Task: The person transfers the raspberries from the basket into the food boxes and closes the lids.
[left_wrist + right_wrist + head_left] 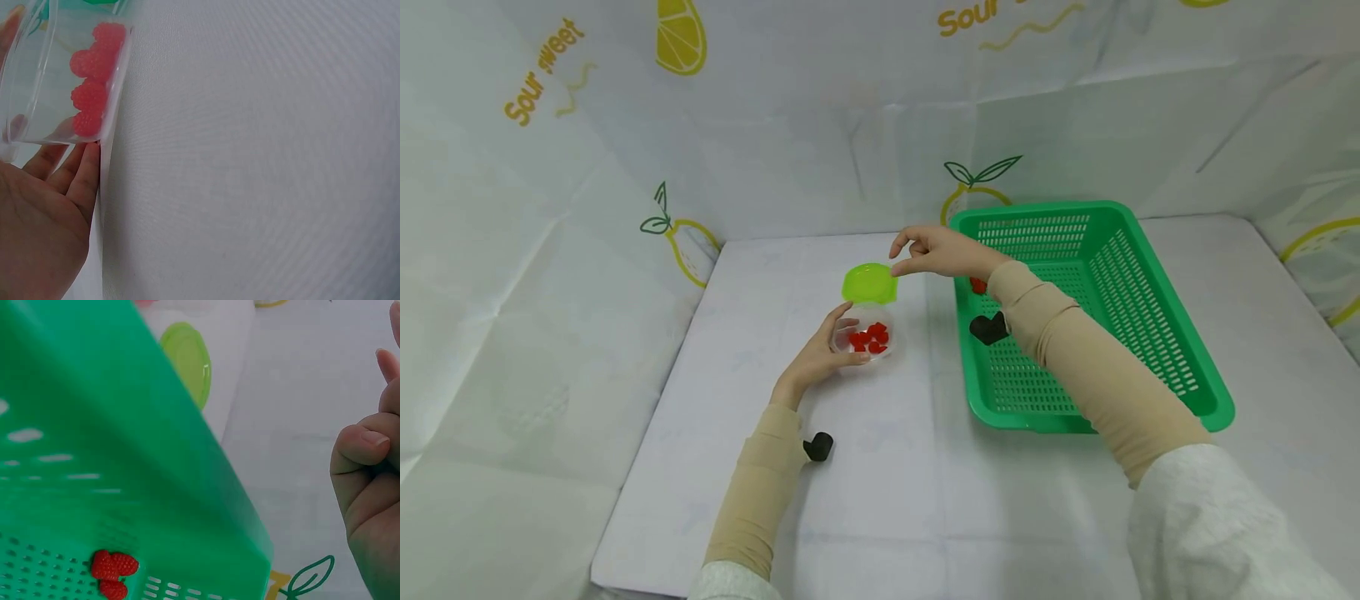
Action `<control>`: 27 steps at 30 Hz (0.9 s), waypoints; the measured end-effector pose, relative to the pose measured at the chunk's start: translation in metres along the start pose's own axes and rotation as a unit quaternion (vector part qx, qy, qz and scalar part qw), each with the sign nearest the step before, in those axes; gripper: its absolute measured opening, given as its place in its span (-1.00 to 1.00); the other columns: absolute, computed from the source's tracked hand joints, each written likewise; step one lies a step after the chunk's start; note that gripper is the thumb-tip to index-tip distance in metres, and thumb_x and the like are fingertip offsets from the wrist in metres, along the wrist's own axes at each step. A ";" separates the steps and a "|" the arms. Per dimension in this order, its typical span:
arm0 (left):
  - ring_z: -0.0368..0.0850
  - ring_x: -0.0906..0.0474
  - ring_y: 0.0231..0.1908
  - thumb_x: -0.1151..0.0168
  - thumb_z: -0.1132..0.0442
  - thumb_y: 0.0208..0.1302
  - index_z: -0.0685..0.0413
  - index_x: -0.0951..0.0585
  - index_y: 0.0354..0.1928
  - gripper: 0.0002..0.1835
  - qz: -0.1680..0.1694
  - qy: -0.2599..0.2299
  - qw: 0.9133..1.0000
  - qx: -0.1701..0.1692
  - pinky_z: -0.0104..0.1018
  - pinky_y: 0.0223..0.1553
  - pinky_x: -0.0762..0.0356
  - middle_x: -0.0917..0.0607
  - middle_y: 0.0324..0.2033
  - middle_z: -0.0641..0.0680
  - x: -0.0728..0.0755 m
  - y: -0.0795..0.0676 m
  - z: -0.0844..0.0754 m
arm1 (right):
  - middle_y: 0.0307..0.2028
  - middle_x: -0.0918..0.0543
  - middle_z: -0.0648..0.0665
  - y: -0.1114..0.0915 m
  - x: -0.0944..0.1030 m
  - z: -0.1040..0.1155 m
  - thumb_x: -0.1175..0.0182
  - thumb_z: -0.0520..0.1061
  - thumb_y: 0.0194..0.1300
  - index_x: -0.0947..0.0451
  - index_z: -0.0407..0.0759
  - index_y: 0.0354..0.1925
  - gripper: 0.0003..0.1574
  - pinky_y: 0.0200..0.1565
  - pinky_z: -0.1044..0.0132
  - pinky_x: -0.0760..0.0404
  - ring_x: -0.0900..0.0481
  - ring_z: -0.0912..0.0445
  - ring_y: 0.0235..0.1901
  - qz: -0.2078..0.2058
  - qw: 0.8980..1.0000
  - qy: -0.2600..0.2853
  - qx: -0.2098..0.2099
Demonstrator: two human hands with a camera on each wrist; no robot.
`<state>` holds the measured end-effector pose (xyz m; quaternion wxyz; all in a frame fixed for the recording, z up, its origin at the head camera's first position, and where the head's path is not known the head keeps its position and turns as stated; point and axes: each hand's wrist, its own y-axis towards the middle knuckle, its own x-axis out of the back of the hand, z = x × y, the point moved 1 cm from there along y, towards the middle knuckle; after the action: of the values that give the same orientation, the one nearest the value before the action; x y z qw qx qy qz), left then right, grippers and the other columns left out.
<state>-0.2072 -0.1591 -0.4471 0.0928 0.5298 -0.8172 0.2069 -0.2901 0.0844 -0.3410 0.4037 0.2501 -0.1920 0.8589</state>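
Observation:
My left hand (816,354) grips a clear plastic tub (44,94), thumb on the near side and fingers at the far side. Several red raspberries (870,337) lie on the tub's bottom, and the left wrist view shows them through its wall. Just behind the tub is a lime-green lid (870,283) on the white table. My right hand (946,252) hovers between the lid and the green basket (973,367), its thumb and index finger apart with nothing visible between them. In the basket's corner sit raspberries (112,572), partly hidden by the right wrist in the head view.
The basket's raised rim (1195,333) stands to the right of the tub. A white sheet (820,150) printed with lemons hangs behind the table (880,475). Black wrist mounts (820,447) stick out from both sleeves.

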 end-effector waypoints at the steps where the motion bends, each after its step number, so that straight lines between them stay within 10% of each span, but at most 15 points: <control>1: 0.04 -0.11 0.39 -0.36 0.13 0.07 -0.19 0.06 0.44 0.00 0.003 -0.001 1.000 0.000 0.22 0.35 -0.01 -0.25 0.35 0.12 0.000 -0.002 -0.004 | -0.68 -0.23 -0.02 -0.002 0.002 -0.002 -0.26 0.13 0.17 -0.44 -0.01 -0.04 -0.55 -0.41 0.26 -0.27 -0.14 0.11 -0.64 -0.005 1.000 0.005 -0.001; 13: 0.04 -0.11 0.39 -0.38 0.14 0.05 -0.15 0.07 0.45 0.02 -0.002 0.003 1.000 -0.004 0.20 0.36 -0.01 -0.25 0.35 0.13 0.000 -0.003 -0.004 | -0.70 -0.10 0.02 -0.035 0.022 -0.026 -0.20 0.13 0.22 -0.45 0.00 -0.04 -0.60 -0.49 0.24 -0.17 0.00 0.16 -0.66 -0.076 0.994 0.079 -0.027; 27: -0.08 -0.15 0.36 -0.43 0.03 -0.02 -0.45 0.00 0.39 0.01 -0.028 0.002 1.000 -0.013 0.22 0.34 -0.06 -0.32 0.30 -0.07 0.000 0.016 0.031 | -0.77 -0.19 0.09 -0.045 0.031 -0.086 -0.20 0.14 0.22 -0.39 -0.11 0.15 -0.38 -0.46 0.25 -0.28 -0.08 0.17 -0.67 -0.144 0.978 0.146 -0.031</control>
<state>-0.2196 -0.1667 -0.4790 0.1073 0.5508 -0.8045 0.1946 -0.2951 0.1759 -0.3865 0.5541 0.1339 -0.1197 0.8128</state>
